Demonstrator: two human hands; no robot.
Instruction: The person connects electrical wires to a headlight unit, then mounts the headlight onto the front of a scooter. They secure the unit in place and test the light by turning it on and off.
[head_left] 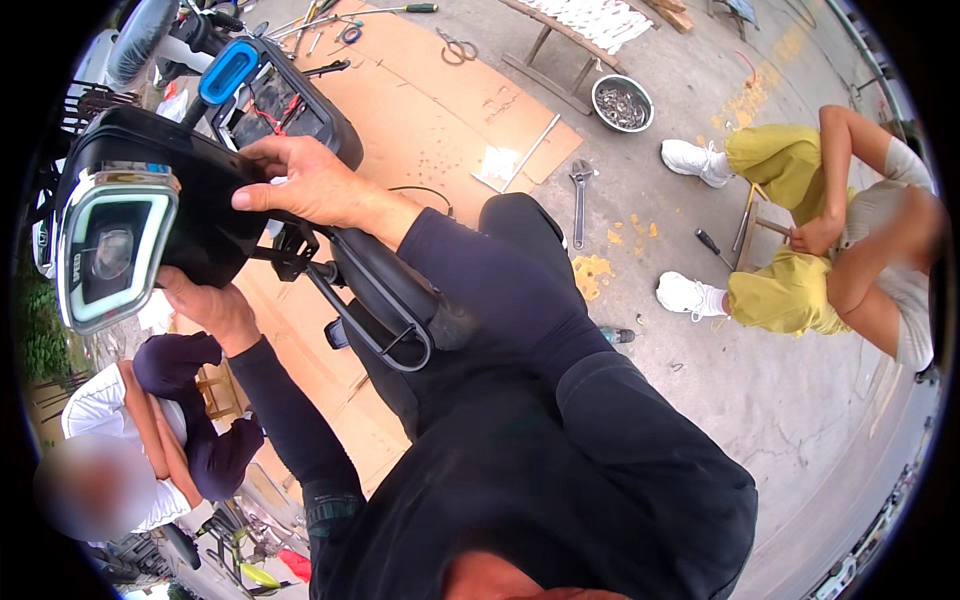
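Both my hands grip a black headlight housing (205, 215) of what looks like an electric scooter. Its lamp (112, 250) has a silver frame and a pale lit ring, facing left. My right hand (310, 185) is closed on the housing's right upper side, thumb laid along the black shell, fingers behind it. From below, my left hand (215, 310) holds the lower edge near the lamp; some of its fingers are hidden behind the housing. Just right of the housing are a black bracket (292, 250) and a bent black tube rack (405, 350).
Flattened cardboard (430, 130) covers the ground ahead, with scissors (457, 47) on it. An adjustable wrench (580, 200) and a metal bowl of small parts (622, 103) lie to the right. One person (800, 220) sits at right, another (150, 430) at lower left.
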